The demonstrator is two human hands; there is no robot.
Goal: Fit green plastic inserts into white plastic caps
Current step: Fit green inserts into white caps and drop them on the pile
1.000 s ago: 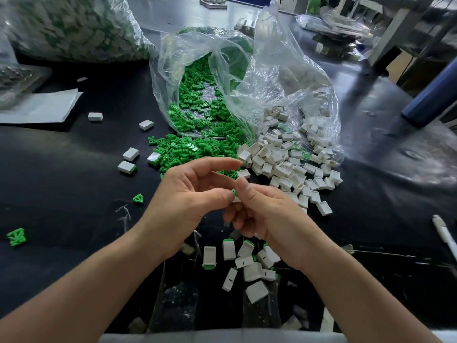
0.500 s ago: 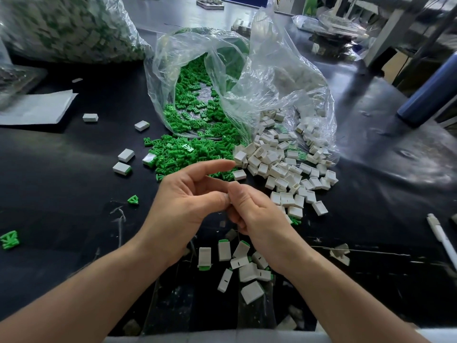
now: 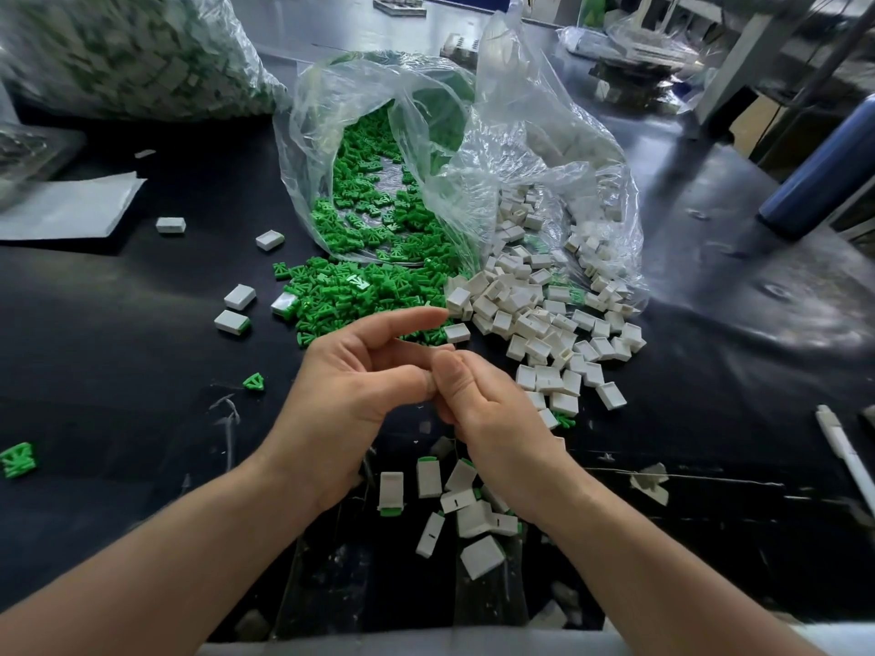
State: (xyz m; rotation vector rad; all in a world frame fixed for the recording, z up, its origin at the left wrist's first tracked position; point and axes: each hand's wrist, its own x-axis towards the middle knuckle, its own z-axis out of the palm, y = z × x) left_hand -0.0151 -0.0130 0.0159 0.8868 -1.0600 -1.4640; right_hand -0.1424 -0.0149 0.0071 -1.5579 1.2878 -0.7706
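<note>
Head view, left hand point(image 3: 352, 395): is meeting the right hand above the black table point(image 3: 118, 333), forefinger stretching out straight, thumb pressing against the right thumb.
Right hand point(image 3: 492, 414): is curling its fingers inward, thumb tip touching the left thumb.
Grip: whatever is lying between the thumbs is hidden, so I cannot tell what either hand is holding.
Green inserts point(image 3: 350, 300): are spilling in a heap from a clear bag point(image 3: 379, 125), just beyond the left forefinger.
White caps point(image 3: 535, 319): are lying in a heap beside the green one, beyond the right hand.
Fitted caps point(image 3: 454, 504): are lying in a small cluster under the wrists, green showing at some ends.
Stray insert point(image 3: 254, 382): is lying alone, left of the left hand.
Pen point(image 3: 843, 447): is lying at the right edge.
</note>
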